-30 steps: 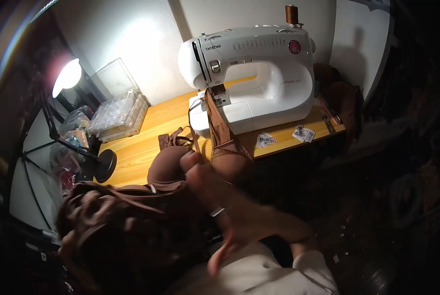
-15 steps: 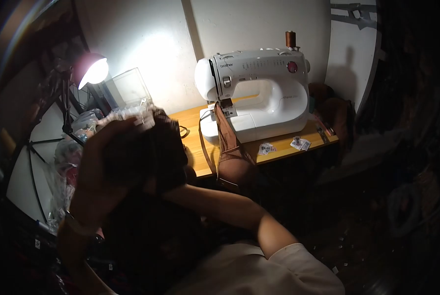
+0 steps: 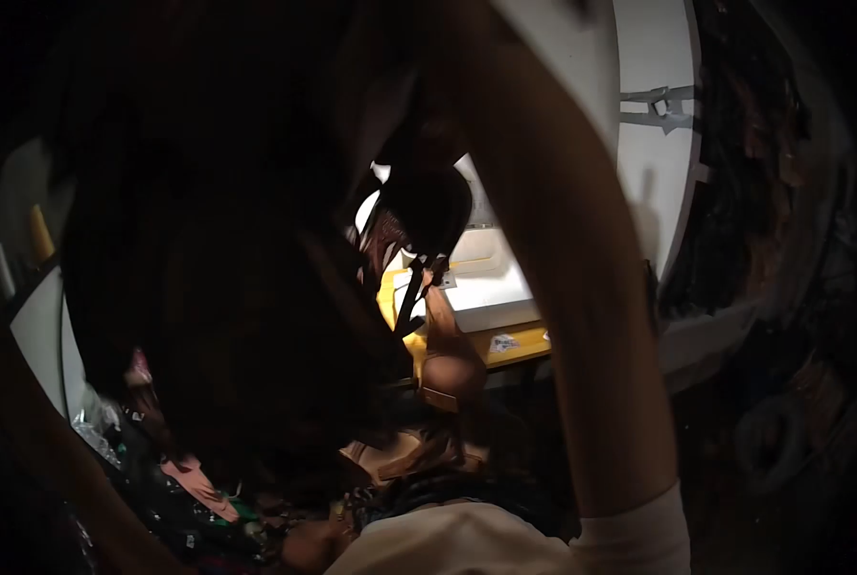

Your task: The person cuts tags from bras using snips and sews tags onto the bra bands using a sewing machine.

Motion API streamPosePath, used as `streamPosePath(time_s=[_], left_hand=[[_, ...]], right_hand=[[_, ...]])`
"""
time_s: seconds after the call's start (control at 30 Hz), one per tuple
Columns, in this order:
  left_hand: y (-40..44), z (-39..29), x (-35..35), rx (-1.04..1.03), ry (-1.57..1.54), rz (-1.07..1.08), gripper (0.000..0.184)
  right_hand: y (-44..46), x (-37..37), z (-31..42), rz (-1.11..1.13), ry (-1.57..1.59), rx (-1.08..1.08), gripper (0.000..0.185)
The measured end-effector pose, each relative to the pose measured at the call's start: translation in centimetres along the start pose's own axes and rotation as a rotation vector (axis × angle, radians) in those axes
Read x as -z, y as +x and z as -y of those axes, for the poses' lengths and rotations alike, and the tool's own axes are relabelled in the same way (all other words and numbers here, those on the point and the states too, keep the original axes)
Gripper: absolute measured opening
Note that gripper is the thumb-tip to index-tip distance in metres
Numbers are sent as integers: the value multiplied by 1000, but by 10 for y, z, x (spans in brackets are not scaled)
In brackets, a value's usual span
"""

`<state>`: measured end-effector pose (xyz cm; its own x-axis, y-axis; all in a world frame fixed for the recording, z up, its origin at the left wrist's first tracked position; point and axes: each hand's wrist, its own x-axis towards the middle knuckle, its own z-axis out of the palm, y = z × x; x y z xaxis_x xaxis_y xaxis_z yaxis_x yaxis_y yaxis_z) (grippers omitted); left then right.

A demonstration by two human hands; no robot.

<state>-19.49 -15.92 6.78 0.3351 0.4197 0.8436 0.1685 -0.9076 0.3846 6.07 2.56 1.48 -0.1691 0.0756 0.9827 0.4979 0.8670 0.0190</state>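
- While a dark bundle of cloth covers most of the left and middle of the view, too shadowed to show its parts clearly, both arms reach up around it.
- The right arm rises on the right from a white sleeve and bends inward at the top; the right hand is lost in shadow by the bundle, so whether it grips or is loose I cannot tell.
- The left arm slants up from the bottom into the dark at the left edge; the left hand cannot be made out, nor whether it grasps anything.
- Beneath the bundle's right side, a rounded cup and thin straps show dark against the light.
- Past them, between the bundle and the right arm, part of a white sewing machine stands on a yellow table.
- A brown bra hangs at the table's front edge, its narrow end running up to the left part of the machine.
- A paper label lies on the table, just in front of the machine.
- At the lower left are a pink cloth and clear plastic; at the bottom, tan cloth lies near the person's pale shirt.
- Grey tape crosses the white panel at the upper right.
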Motion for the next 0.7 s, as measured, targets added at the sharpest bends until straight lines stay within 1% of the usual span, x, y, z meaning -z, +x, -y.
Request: streamPosePath(time_s=[0.07,0.13,0.27,0.37,0.43,0.53,0.63,0.7], left_hand=[[-53,19,-4,43,29,-99,99],[-112,48,-21,178,40,-140,97],[-214,106,-73,556,-10,-107,95],[-272,138,-119,786,-95,-43,93],[-300,154,-149,895,-144,5,91],[-330,170,-181,990,-195,61,90],[-343,179,-200,1065,-207,89,88],[-348,190,-206,1106,-214,121,86]], right_hand=[[9,43,-6,-32,-146,4,113],[14,90,-12,-65,-297,0,111],[2,187,-22,-120,-575,-49,108],[-27,245,-31,-130,-738,-118,105],[-50,278,-36,-132,-830,-181,103],[-79,317,-47,-116,-935,-283,100],[-118,355,-58,-97,-1010,-400,98],[-149,385,-52,-91,-1087,-490,96]])
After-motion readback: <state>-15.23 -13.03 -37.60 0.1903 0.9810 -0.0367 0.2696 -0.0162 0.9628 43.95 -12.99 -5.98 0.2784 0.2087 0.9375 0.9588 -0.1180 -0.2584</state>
